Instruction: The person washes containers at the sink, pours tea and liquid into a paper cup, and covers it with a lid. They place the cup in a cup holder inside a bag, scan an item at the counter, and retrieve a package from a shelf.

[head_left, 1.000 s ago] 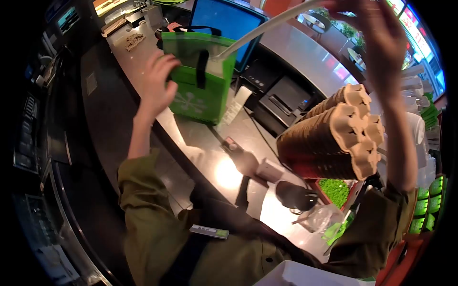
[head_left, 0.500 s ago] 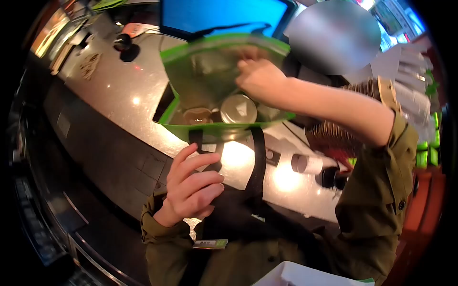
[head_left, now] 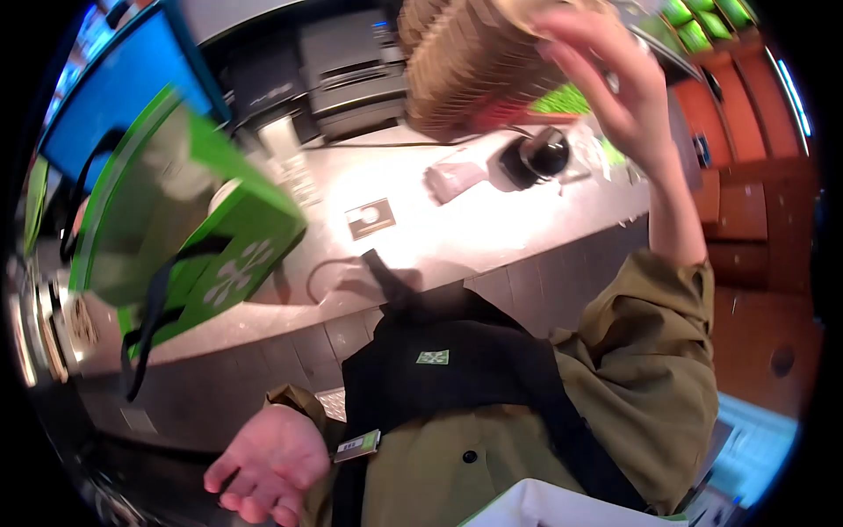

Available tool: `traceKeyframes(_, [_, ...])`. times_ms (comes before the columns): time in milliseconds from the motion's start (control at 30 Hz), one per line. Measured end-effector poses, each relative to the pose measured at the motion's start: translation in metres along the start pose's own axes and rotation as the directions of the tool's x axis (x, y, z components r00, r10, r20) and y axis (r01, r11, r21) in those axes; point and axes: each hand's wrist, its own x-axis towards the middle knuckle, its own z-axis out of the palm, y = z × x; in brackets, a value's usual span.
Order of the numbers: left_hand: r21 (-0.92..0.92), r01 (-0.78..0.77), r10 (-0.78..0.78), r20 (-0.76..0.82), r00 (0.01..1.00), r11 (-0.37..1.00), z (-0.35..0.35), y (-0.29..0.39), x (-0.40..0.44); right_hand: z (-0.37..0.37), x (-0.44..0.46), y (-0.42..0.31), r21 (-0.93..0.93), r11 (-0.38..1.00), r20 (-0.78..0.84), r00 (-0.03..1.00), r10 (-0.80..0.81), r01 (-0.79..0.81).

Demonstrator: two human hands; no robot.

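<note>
My right hand [head_left: 615,83] is raised at the upper right, its fingers stretched out and apart beside a tall stack of thin brown cardboard pieces [head_left: 474,70]. Whether a fingertip touches the stack cannot be made out. Low on the left, my left hand [head_left: 274,461] hangs palm up with loosely spread fingers and nothing in it. A green bag [head_left: 250,237] with black straps and a white leaf-like print stands open on the counter at the left, apart from both hands. Part of a pale round item [head_left: 226,195] shows inside it.
A blue screen [head_left: 118,88] stands behind the bag. Black printers [head_left: 342,75] sit at the back. On the metal counter [head_left: 527,220] lie a small card [head_left: 371,218], a pale roll-like item [head_left: 457,180] and a rounded black device [head_left: 544,154]. Wooden drawers [head_left: 755,211] are at the right.
My view has swung right, so the bag now appears at the left. My right hand has left the bag for the brown stack. My left hand has lowered and turned palm up.
</note>
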Motion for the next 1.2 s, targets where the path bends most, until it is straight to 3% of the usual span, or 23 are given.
traceKeyframes(33, [-0.082,0.099,-0.091,0.099,0.991,0.992,0.009,0.023,-0.007,-0.015,-0.045,0.019,0.041,0.997,-0.081,0.994,0.076,-0.073])
traceKeyframes(67, [-0.156,0.196,-0.161,0.211,0.964,0.968,0.018,0.046,-0.015,-0.034,-0.098,0.031,0.121,0.934,-0.056,0.937,0.344,-0.336])
traceKeyframes(133, [-0.311,0.523,-0.418,0.346,0.840,0.794,0.050,0.094,-0.028,-0.066,-0.179,0.032,0.159,0.810,-0.094,0.808,0.582,-0.565])
traceKeyframes(200, [-0.428,0.678,-0.434,0.539,0.722,0.597,0.077,0.147,-0.025,-0.106,-0.250,0.012,0.192,0.705,-0.188,0.680,0.709,-0.683])
traceKeyframes(267, [-0.589,0.716,-0.287,0.660,0.694,0.376,0.108,0.211,-0.027,-0.147,-0.325,-0.012,0.138,0.606,-0.197,0.578,0.792,-0.783])
traceKeyframes(333, [-0.667,0.741,0.095,0.745,0.660,0.080,0.148,0.276,-0.035,-0.164,-0.405,-0.023,0.249,0.522,-0.245,0.469,0.849,-0.816])
traceKeyframes(400, [-0.540,0.828,0.235,0.794,0.561,-0.154,0.179,0.378,-0.045,-0.166,-0.486,-0.036,0.497,0.396,-0.223,0.328,0.918,-0.772])
traceKeyframes(467, [-0.345,0.909,0.351,0.841,0.410,-0.236,0.204,0.503,-0.061,-0.176,-0.563,-0.051,0.329,0.333,-0.112,0.314,0.943,-0.884])
traceKeyframes(500, [-0.176,0.968,0.532,0.810,0.247,-0.180,0.214,0.559,-0.059,-0.189,-0.591,-0.058,0.316,0.267,0.021,0.288,0.957,-0.910])
traceKeyframes(533, [-0.175,0.977,0.660,0.721,0.211,-0.122,0.219,0.614,-0.071,-0.209,-0.609,-0.066,0.335,0.131,0.082,0.167,0.983,-0.933])
traceKeyframes(567, [-0.272,0.959,0.774,0.589,0.235,-0.084,0.215,0.654,-0.089,-0.216,-0.629,-0.068,0.363,0.125,-0.059,0.111,0.992,-0.923])
traceKeyframes(633, [-0.568,0.822,0.989,0.140,0.038,0.048,0.212,0.730,-0.110,-0.237,-0.684,-0.049,0.490,0.132,-0.302,-0.025,0.953,-0.862])
traceKeyframes(667, [-0.658,0.750,0.996,-0.085,0.024,-0.074,0.218,0.757,-0.124,-0.247,-0.705,-0.032,0.568,0.150,-0.406,-0.117,0.906,-0.810])
traceKeyframes(700, [-0.610,0.783,0.955,-0.287,-0.075,-0.122,0.226,0.786,-0.135,-0.259,-0.724,-0.014,0.632,0.183,-0.494,-0.210,0.844,-0.753])
traceKeyframes(733, [-0.395,0.916,0.920,-0.382,-0.093,-0.071,0.237,0.813,-0.153,-0.268,-0.745,0.006,0.674,0.201,-0.476,-0.210,0.854,-0.710])
traceKeyframes(800, [-0.249,0.968,0.907,-0.403,-0.119,0.017,0.273,0.872,-0.169,-0.288,-0.788,0.047,0.740,0.242,-0.447,-0.190,0.874,-0.627])
traceKeyframes(867, [-0.346,0.938,0.969,-0.225,-0.099,0.015,0.306,0.934,-0.196,-0.321,-0.833,0.090,0.533,0.006,-0.265,-0.160,0.951,-0.846])
traceKeyframes(933, [-0.484,0.874,0.989,-0.111,-0.102,0.036,0.369,1.000,-0.206,-0.348,-0.900,0.135,0.180,-0.096,-0.185,-0.129,0.974,-0.979])
traceKeyframes(1000, [-0.581,0.810,0.986,-0.077,-0.145,0.073,0.420,1.061,-0.194,-0.393,-0.955,0.169,0.063,-0.429,0.000,-0.430,0.903,-0.901])
traceKeyframes(1033, [-0.546,0.836,0.998,-0.065,0.011,-0.045,0.436,1.090,-0.205,-0.418,-0.969,0.174,0.086,-0.399,-0.207,-0.408,0.889,-0.913])
traceKeyframes(1067, [-0.467,0.880,0.995,-0.088,0.048,-0.084,0.453,1.118,-0.207,-0.438,-0.992,0.184,0.091,-0.341,-0.377,-0.349,0.858,-0.936])
traceKeyframes(1133, [-0.321,0.933,0.985,-0.120,0.128,-0.160,0.490,1.178,-0.206,-0.477,-1.032,0.206,0.418,-0.328,-0.488,-0.514,0.705,-0.847])
traceKeyframes(1200, [-0.363,0.917,0.965,-0.250,0.074,-0.165,0.514,1.243,-0.220,-0.506,-1.086,0.222,0.537,-0.284,-0.551,-0.585,0.596,-0.794])
